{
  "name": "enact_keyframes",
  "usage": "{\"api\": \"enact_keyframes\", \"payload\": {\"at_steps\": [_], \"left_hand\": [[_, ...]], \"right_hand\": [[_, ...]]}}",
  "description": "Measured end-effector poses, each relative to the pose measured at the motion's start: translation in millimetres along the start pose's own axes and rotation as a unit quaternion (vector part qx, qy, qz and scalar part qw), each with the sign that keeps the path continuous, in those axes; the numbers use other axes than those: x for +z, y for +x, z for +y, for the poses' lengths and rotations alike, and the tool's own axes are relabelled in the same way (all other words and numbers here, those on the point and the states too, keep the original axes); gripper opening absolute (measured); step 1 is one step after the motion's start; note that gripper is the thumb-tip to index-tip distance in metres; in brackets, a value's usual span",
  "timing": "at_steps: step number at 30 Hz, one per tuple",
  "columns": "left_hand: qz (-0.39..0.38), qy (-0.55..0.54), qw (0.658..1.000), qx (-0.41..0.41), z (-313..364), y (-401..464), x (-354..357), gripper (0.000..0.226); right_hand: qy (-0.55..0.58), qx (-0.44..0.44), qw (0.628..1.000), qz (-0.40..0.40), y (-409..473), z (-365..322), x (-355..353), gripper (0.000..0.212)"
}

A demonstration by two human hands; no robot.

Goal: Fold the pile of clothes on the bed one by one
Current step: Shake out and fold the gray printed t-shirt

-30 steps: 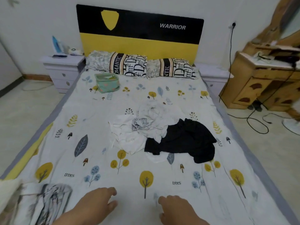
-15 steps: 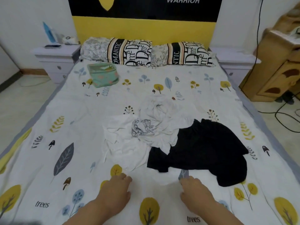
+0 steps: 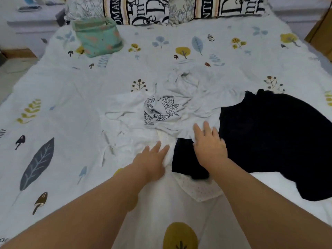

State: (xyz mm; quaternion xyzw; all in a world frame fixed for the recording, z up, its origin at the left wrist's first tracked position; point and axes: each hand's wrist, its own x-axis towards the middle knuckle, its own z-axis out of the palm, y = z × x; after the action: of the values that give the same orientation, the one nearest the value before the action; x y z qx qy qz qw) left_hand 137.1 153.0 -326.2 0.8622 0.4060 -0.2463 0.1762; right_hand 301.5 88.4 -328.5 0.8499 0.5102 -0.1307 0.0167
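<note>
Patterned bedsheet, printed with leaves, trees and mushrooms, covers the bed; two lettered pillows lie at its head. Black garment sprawls right of centre, touching a crumpled white shirt with a line drawing mid-bed. Folded green cloth sits near the pillows. Left hand rests on white fabric, fingers straight and slightly apart. Right hand reaches over both garments' edges, fingers spread; whether it touches them is unclear through blur.
</note>
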Motion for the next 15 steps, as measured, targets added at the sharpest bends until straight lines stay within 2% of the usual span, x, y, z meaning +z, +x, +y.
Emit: {"api": "enact_keyframes", "payload": {"at_steps": [2,5,7,9,11,13,15], "left_hand": [[-0.011,-0.004,1.000,0.012,-4,5,8,0.074],[-0.026,-0.026,0.999,0.013,-5,10,9,0.077],[-0.050,-0.038,0.998,0.008,-7,10,4,0.080],[-0.052,-0.063,0.997,0.013,-4,5,-3,0.081],[0.021,-0.134,0.991,0.012,1,-5,-10,0.079],[0.144,-0.236,0.961,0.006,11,-24,-21,0.077],[0.229,-0.289,0.929,0.018,22,-47,-34,0.082]], "right_hand": [[-0.018,-0.014,1.000,-0.012,9,1,4,0.038],[-0.014,-0.055,0.998,0.030,6,-1,4,0.021],[0.050,-0.080,0.994,0.060,-7,-7,2,0.021],[0.148,-0.092,0.982,0.073,-31,-13,-3,0.031],[0.218,-0.128,0.966,0.061,-63,-21,-12,0.037],[0.267,-0.160,0.950,0.040,-95,-27,-28,0.034],[0.287,-0.186,0.940,0.021,-124,-32,-48,0.031]]}}
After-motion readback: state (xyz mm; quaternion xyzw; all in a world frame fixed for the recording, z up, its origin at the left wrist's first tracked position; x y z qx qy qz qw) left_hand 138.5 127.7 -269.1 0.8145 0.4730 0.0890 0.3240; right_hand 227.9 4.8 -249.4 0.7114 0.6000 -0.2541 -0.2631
